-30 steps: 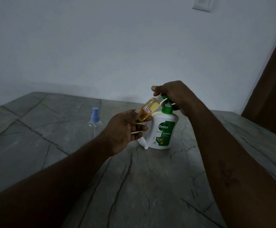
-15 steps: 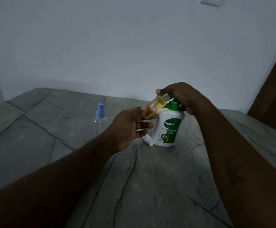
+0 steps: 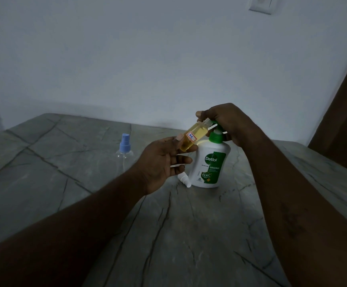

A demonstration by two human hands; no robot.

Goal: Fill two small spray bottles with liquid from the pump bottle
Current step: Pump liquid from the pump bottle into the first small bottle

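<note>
Two bottles: one small spray bottle in hand, one standing on the table.
Held bottle: small uncapped spray bottle (image 3: 191, 136), tilted, open neck up-right at the pump spout, yellow liquid inside, white sticker with red border on its side.
Left hand (image 3: 162, 162): pinching the lower end of the held bottle between thumb and index finger; other fingers loosely extended below it.
Pump bottle (image 3: 210, 162): white Dettol bottle with green label and green collar, upright on the table, right of centre, just behind the left fingers.
Right hand (image 3: 227, 121): curled over the green pump head from above, fingers wrapped around it; thumb tip near the held bottle's neck.
White spray cap (image 3: 184, 180): lying on its side on the table, touching or just beside the pump bottle's base at its left.
Second spray bottle (image 3: 124, 151): clear, blue sprayer top on, upright, well left of the pump bottle.
Table (image 3: 189, 235): grey stone surface with dark veins.
Lighting: dim.
</note>
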